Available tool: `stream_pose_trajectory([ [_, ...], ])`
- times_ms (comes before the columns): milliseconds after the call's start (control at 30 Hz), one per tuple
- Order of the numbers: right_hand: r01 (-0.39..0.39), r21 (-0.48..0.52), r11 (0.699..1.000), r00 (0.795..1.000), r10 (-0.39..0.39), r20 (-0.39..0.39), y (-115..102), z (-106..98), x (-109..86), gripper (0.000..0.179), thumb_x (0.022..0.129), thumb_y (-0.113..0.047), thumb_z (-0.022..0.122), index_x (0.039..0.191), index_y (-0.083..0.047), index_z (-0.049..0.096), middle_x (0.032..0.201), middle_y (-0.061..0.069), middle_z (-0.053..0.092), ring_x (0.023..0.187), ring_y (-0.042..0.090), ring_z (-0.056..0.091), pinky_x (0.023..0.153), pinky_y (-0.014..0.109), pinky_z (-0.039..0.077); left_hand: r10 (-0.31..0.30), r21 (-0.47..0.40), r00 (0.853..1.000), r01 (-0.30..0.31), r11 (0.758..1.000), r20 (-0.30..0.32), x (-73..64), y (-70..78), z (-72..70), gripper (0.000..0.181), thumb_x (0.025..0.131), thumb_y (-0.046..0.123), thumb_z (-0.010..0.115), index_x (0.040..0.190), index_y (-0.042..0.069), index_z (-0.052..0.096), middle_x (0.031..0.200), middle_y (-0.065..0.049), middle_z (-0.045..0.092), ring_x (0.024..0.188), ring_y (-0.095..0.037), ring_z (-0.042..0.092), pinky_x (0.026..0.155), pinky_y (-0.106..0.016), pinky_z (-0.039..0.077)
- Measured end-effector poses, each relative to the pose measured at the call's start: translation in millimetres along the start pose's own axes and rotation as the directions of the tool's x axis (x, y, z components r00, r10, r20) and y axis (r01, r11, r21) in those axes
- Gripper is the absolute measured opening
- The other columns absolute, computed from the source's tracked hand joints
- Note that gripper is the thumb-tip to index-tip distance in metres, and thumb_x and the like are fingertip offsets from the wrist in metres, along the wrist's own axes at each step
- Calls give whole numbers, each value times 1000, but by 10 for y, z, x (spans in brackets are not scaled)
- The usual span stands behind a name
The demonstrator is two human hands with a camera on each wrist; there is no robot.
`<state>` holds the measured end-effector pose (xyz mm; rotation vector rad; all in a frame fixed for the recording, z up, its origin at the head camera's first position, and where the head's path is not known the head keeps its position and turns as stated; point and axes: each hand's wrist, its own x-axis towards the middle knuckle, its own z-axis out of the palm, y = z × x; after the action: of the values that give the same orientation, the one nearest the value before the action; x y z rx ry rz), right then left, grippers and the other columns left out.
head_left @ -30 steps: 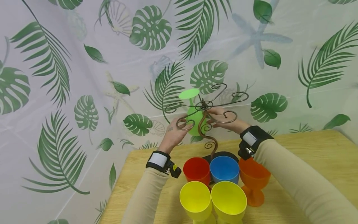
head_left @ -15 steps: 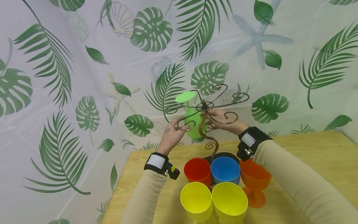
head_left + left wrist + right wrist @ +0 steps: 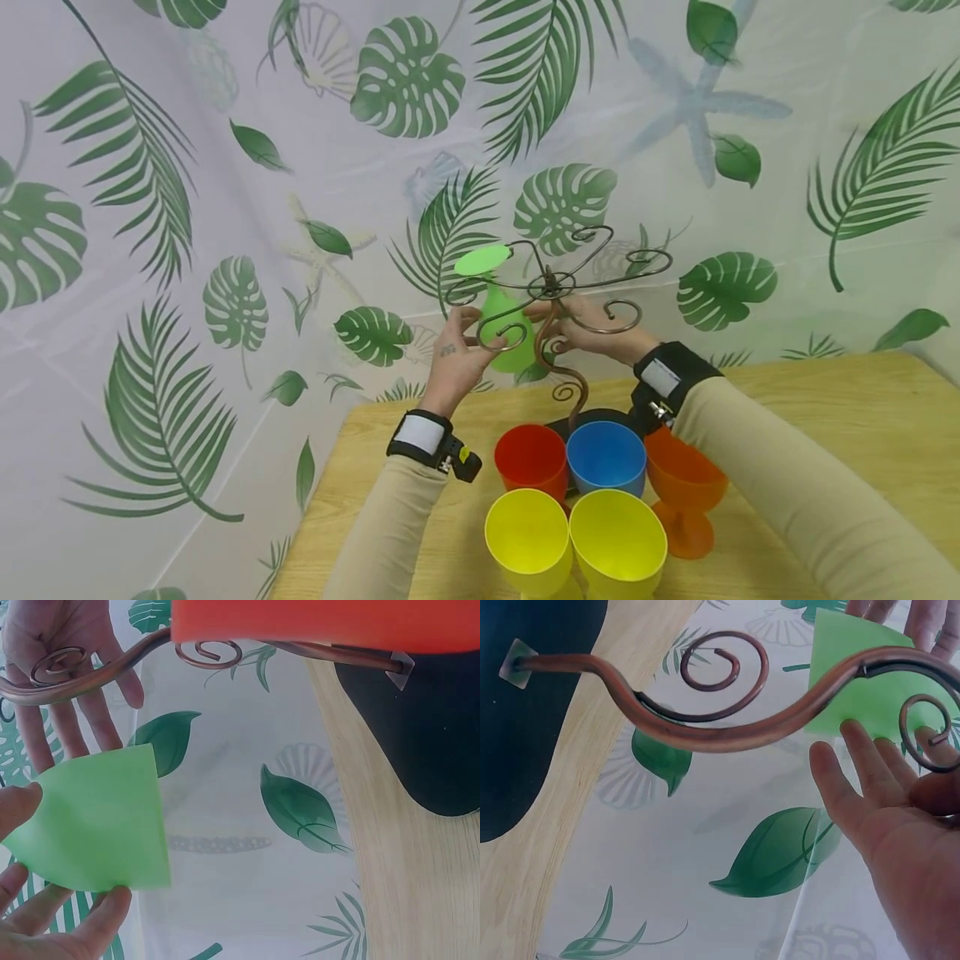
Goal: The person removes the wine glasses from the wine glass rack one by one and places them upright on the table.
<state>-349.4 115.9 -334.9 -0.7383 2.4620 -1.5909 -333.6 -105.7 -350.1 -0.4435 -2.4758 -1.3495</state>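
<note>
A light green goblet [image 3: 512, 327] is upside down, its round foot at the top and tilted to the left. It hangs in the air behind the curly arms of a bronze metal stand [image 3: 551, 285]. My left hand [image 3: 459, 360] grips the bowl from the left, with thumb and fingers on opposite sides in the left wrist view. On the other side, my right hand [image 3: 592, 325] reaches behind the stand's wavy stem. Its fingers are extended, with fingertips at the green bowl [image 3: 870, 675] in the right wrist view. The stand hides part of the goblet.
In front of the stand's black base [image 3: 532, 712] are a red goblet [image 3: 530, 458], a blue goblet [image 3: 606, 457] and an orange goblet [image 3: 686, 483]. Nearer are two yellow goblets [image 3: 527, 533]. All rest on the wooden table [image 3: 825, 417], with a leaf-patterned backdrop [image 3: 480, 100] behind.
The green goblet has shifted left and tilted further, its foot leaning left. My left hand's fingers have spread higher along the bowl. The right hand has moved slightly left with it.
</note>
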Motion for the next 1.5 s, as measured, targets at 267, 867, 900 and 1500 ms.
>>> stream_pose_trajectory([
  [267, 21, 8, 1000, 995, -22, 98, -40, 14, -55, 39, 105, -4, 31, 140, -3, 49, 130, 25, 55, 113, 37, 55, 94, 58, 46, -2, 39, 999, 3, 999, -33, -34, -5, -15, 65, 78, 33, 80, 127, 10, 44, 129, -14, 51, 100, -28, 57, 74, -41, 56],
  [867, -3, 67, 998, 994, -4, 112, -81, 34, -53, 50, 97, 8, 26, 140, -2, 49, 125, 28, 58, 116, 37, 54, 99, 63, 39, 1, 69, 994, 7, 998, -106, -73, 37, -17, 64, 76, 36, 81, 121, 7, 46, 124, -12, 51, 94, -25, 53, 71, -38, 53],
  [900, -6, 76, 997, 994, -2, 107, -89, 39, -54, 50, 96, 9, 26, 139, -1, 49, 127, 27, 58, 116, 37, 55, 99, 62, 40, 1, 66, 994, 7, 998, -110, -77, 33, -21, 64, 75, 36, 81, 121, 7, 46, 124, -12, 51, 94, -25, 53, 71, -38, 52],
  [1500, -101, 10, 995, 995, 101, -8, -158, 8, -168, 43, 109, -23, 26, 138, 1, 46, 122, 24, 57, 103, 36, 59, 68, 30, 47, 13, 51, 990, -6, 999, -140, -198, -10, -167, 60, 77, 34, 79, 120, 6, 48, 120, -12, 53, 89, -26, 58, 67, -38, 56],
])
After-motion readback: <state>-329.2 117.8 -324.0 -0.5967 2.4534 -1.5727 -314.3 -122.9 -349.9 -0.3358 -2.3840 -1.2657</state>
